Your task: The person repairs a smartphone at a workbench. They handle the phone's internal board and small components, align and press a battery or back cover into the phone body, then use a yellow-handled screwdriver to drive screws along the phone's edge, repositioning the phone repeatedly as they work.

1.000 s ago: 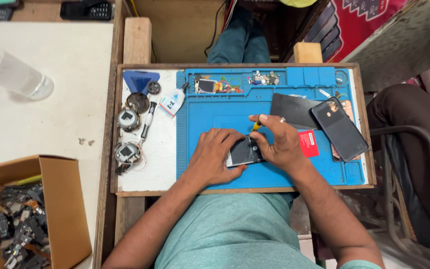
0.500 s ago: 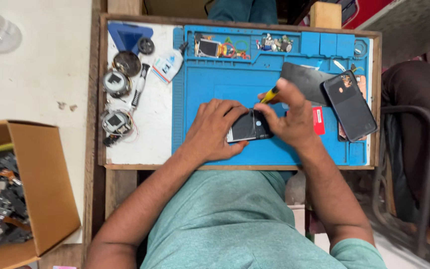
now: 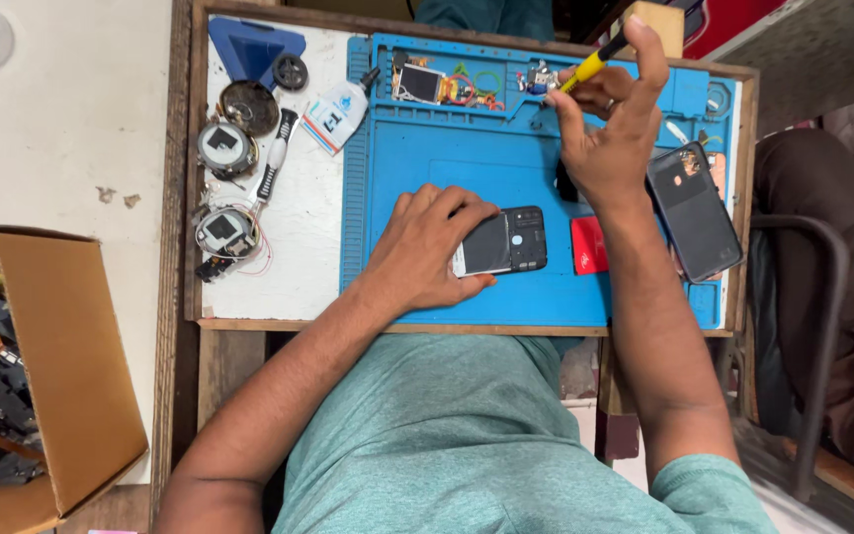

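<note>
At the far left an open cardboard box [image 3: 61,326] holds a jumble of dark parts, cut off by the frame edge, so its contents are hard to tell apart. On the white part of the bench [image 3: 289,247] lie round metal-and-black components [image 3: 226,148] with thin wires, a slim black-and-white tool [image 3: 271,168] and a small white glue bottle [image 3: 336,112]. A blue work mat [image 3: 447,163] covers the rest. The left hand [image 3: 427,247] lies flat on it, fingers spread and pressing down on the opened phone [image 3: 501,242], which rests near the mat's front middle; its visible back is grey on the left and black on the right, with the left end hidden under the fingers. A red card [image 3: 589,245] sits just beside it. The right hand [image 3: 610,129] is raised over the mat's upper area, its grip pinching a yellow-handled screwdriver [image 3: 590,67] whose tip cannot be made out. Farther right lies a dark phone back cover [image 3: 696,210].
</note>
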The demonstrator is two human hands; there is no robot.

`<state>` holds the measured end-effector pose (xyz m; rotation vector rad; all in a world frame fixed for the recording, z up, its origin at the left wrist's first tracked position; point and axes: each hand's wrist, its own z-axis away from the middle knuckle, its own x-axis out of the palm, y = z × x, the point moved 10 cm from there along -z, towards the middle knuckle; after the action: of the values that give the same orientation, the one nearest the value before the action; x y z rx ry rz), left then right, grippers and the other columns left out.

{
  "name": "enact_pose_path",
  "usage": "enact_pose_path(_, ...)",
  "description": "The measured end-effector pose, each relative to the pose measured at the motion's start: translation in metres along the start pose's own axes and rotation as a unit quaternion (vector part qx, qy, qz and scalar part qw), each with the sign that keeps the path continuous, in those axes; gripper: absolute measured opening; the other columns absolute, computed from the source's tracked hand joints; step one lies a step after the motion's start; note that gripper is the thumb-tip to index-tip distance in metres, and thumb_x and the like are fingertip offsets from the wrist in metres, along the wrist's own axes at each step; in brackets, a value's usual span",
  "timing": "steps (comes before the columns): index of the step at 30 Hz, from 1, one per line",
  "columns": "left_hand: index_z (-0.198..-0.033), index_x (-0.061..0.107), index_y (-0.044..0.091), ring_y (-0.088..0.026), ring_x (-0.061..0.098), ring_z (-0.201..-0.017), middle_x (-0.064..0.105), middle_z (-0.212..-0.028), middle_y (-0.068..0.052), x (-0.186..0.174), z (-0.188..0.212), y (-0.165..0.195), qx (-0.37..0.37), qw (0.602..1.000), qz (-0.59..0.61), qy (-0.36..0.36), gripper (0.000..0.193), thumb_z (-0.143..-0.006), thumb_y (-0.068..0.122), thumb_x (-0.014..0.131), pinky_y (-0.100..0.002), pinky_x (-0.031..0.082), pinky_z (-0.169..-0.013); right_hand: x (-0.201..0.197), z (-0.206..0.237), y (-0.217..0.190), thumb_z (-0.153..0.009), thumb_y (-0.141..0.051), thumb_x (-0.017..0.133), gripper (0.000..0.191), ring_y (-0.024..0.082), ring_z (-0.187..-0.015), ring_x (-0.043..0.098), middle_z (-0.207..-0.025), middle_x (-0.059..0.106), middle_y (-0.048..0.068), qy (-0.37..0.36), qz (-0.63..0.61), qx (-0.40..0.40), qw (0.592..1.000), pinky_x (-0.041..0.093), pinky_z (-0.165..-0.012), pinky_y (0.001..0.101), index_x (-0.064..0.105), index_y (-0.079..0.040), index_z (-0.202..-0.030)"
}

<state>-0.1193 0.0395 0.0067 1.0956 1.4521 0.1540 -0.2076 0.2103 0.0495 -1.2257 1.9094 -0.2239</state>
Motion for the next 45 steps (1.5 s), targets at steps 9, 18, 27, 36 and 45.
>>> enact_pose_path(9, -0.127, 0.065, 0.012, -0.029, 0.056, -0.114, 0.063, -0.124, -0.007, -0.004, 0.002, -0.001, 0.003, 0.999, 0.031, 0.022, 0.075, -0.066, 0.048, 0.089, -0.045, 0.041, -0.094, -0.016, 0.003, -0.011, -0.114, 0.012, 0.074, 0.089, 0.028, -0.104, 0.075, -0.112, 0.070, 0.020, 0.044, 0.009, -0.019, 0.999, 0.067, -0.095, 0.0318, 0.007, -0.026, -0.160)
enact_pose_path(18, -0.110, 0.073, 0.011, -0.022, 0.071, -0.097, 0.074, -0.105, -0.003, -0.012, 0.000, -0.024, -0.031, 0.976, 0.177, 0.120, 0.035, -0.083, 0.030, 0.085, -0.039, 0.052, -0.087, -0.008, 0.078, -0.008, -0.113, 0.000, 0.077, 0.096, 0.020, -0.089, 0.075, -0.110, 0.073, 0.019, 0.114, -0.309, 0.227, 0.917, 0.066, -0.089, 0.0328, -0.002, -0.020, -0.163)
enact_pose_path(27, -0.103, 0.076, 0.007, -0.020, 0.074, -0.093, 0.074, -0.101, -0.004, -0.011, 0.003, -0.017, -0.006, 0.966, 0.219, 0.135, 0.021, -0.088, 0.020, 0.083, -0.033, 0.060, -0.080, 0.013, 0.111, 0.003, -0.118, 0.001, 0.077, 0.092, 0.019, -0.087, 0.076, -0.114, 0.076, 0.022, 0.085, -0.312, 0.241, 0.915, 0.066, -0.086, 0.0315, 0.001, -0.020, -0.164)
enact_pose_path(36, -0.098, 0.077, 0.009, -0.021, 0.072, -0.092, 0.075, -0.099, -0.003, -0.008, 0.003, -0.018, -0.008, 0.972, 0.190, 0.135, 0.014, -0.089, 0.018, 0.081, -0.035, 0.056, -0.078, 0.015, 0.115, 0.000, -0.119, 0.003, 0.076, 0.091, 0.019, -0.087, 0.076, -0.112, 0.072, 0.021, 0.071, -0.303, 0.229, 0.922, 0.066, -0.086, 0.0299, 0.000, -0.021, -0.164)
enact_pose_path(45, -0.094, 0.076, 0.009, -0.023, 0.070, -0.088, 0.074, -0.094, -0.003, -0.009, -0.001, -0.015, -0.006, 0.976, 0.182, 0.122, 0.010, -0.090, 0.017, 0.080, -0.038, 0.053, -0.076, 0.009, 0.112, -0.022, -0.118, 0.005, 0.075, 0.092, 0.021, -0.097, 0.078, -0.113, 0.072, 0.019, 0.059, -0.215, 0.143, 0.964, 0.066, -0.092, 0.0296, -0.001, -0.024, -0.162)
